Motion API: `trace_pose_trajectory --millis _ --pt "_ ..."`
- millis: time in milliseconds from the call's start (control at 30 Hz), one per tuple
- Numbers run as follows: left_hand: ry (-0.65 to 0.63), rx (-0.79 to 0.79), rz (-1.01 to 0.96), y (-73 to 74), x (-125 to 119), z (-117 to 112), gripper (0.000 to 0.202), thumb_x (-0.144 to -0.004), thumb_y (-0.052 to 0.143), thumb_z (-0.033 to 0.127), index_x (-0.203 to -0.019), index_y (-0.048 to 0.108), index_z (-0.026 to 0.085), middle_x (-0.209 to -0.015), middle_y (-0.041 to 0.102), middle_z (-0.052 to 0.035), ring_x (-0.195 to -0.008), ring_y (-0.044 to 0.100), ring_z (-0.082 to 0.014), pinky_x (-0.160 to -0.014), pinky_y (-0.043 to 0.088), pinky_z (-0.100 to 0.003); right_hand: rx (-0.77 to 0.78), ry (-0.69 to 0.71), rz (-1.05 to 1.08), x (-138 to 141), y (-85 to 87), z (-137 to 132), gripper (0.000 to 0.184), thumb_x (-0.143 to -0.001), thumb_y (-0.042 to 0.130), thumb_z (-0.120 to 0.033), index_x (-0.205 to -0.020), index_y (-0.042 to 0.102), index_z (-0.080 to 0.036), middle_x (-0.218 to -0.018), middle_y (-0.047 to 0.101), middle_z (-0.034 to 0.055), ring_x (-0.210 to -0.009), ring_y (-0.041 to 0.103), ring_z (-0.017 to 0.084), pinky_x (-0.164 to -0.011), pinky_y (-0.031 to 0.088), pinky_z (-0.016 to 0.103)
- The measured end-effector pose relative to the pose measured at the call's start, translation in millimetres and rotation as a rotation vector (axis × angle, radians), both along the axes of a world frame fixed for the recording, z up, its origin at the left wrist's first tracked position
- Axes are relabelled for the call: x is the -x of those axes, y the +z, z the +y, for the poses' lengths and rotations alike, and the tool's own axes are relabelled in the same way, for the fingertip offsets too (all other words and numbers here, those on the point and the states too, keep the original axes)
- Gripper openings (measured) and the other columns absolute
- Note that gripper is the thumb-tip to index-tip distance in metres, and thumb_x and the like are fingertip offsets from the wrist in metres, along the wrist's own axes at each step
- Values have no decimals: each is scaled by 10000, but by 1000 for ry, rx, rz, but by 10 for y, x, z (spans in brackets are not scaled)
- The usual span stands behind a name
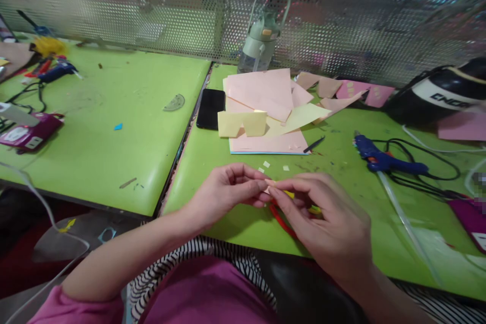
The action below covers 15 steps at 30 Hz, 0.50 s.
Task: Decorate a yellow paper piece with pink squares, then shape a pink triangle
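Observation:
My left hand (228, 190) and my right hand (322, 220) meet over the near edge of the green table (341, 177). Both pinch a small piece of pale paper (270, 183) between their fingertips. A yellow scrap (289, 194) shows just under my right fingers. Red-handled scissors (281, 220) lie on the table beneath my right hand, mostly hidden by it.
A stack of pink and yellow paper sheets (266, 106) lies ahead, with a black phone (210, 108) to its left and a green water bottle (261, 35) behind. A blue glue gun (379, 159) with cables lies at right. A second green table (94, 126) stands at left.

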<state>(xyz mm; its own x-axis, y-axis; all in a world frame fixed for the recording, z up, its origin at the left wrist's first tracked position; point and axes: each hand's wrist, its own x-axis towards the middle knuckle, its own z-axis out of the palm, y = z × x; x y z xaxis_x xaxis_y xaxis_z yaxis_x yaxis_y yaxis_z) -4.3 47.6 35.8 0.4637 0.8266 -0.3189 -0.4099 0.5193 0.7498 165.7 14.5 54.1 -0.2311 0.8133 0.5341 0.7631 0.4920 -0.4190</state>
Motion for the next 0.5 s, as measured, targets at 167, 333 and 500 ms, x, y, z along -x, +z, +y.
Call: trace_pose_trajectory --millis 167,333,500 --pt "-10 -21 -20 -16 2 3 203 -734 804 236 -788 654 110 -676 704 -5 -606 650 -76 -657 543 -209 -27 27 -27 -9 -21 24 55 -870 672 -160 -894 636 -192 -831 637 17 -625 583 85 -509 456 206" --pt "-45 -17 6 -5 20 -10 125 -759 758 184 -813 673 110 -711 711 -11 -634 659 -75 -685 546 -210 -97 104 -102 -46 -43 65 86 -864 653 -144 -912 618 -205 -827 640 20 -712 630 126 -548 469 234" --pt "-66 -8 34 20 31 -8 111 -762 744 190 -801 678 109 -698 700 -16 -645 665 -87 -683 544 -217 -67 114 -136 -57 -25 57 80 -857 635 -173 -907 603 -227 -843 639 28 -669 614 134 -520 465 252"
